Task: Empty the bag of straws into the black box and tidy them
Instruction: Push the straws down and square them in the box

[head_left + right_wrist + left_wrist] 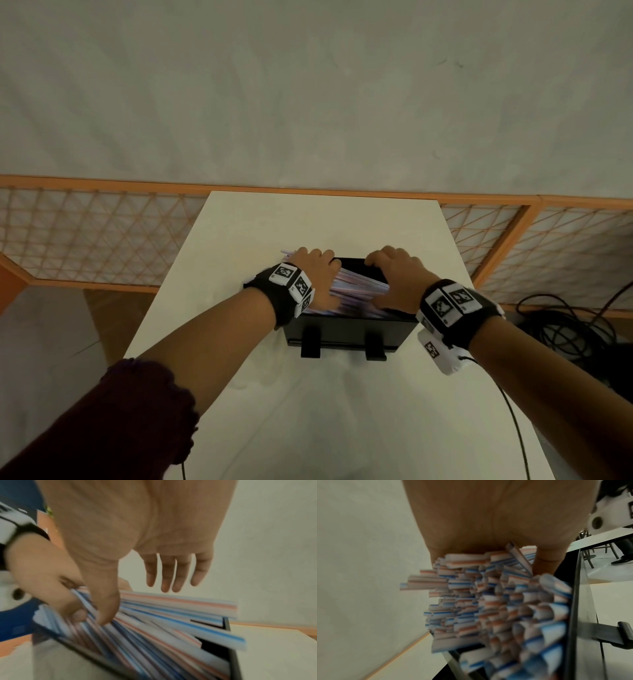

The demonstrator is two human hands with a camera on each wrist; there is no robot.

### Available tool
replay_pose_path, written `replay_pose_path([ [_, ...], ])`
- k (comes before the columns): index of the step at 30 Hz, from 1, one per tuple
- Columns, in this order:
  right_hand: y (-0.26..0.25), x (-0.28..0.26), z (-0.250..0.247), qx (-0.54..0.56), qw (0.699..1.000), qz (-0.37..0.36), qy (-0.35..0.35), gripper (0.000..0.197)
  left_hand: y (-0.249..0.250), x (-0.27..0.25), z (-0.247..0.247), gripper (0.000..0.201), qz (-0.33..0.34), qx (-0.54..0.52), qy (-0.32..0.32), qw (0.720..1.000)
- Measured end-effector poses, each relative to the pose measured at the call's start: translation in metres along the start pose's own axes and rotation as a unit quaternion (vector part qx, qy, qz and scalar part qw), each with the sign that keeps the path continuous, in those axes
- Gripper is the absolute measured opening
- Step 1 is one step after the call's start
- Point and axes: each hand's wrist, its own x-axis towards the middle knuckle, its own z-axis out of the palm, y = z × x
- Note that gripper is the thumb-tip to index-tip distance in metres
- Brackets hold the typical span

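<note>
A black box stands in the middle of the white table, packed with blue, red and white striped straws lying slantwise. Their left ends stick out past the box's left side. My left hand grips that end of the bundle, palm against the straw ends and thumb on top. My right hand is over the right part of the box. Its thumb touches the straws and its fingers hang loose above them. I see no bag.
Two black clips stick out from the box's near wall. An orange lattice fence runs behind the table. Black cables lie on the floor to the right. A cable trails from my right wrist across the table.
</note>
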Motion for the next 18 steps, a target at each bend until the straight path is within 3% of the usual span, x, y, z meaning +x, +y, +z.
replay_pose_path([
  [2, -0.002, -0.017, 0.001, 0.053, 0.997, -0.031, 0.040, 0.039, -0.001, 0.002, 0.002, 0.074, -0.001, -0.004, 0.006, 1.000],
  [4, -0.002, -0.027, 0.012, 0.077, 0.996, -0.034, -0.007, 0.030, 0.000, 0.003, 0.003, 0.071, -0.002, -0.005, 0.009, 1.000],
  [6, 0.000, -0.028, 0.029, 0.084, 0.992, -0.019, -0.088, 0.049, 0.001, 0.005, 0.003, 0.071, -0.003, -0.002, 0.010, 1.000],
  [9, 0.001, -0.022, 0.044, 0.075, 0.986, 0.011, -0.147, 0.074, 0.004, 0.010, 0.003, 0.070, -0.010, -0.002, 0.004, 1.000],
  [14, -0.011, -0.005, 0.047, 0.001, 0.978, 0.055, -0.202, 0.089, 0.006, 0.011, 0.006, 0.075, -0.017, -0.018, 0.016, 1.000],
  [18, -0.014, 0.001, 0.048, 0.008, 0.972, 0.075, -0.222, 0.092, 0.007, 0.010, 0.008, 0.081, -0.020, -0.010, 0.035, 0.999],
])
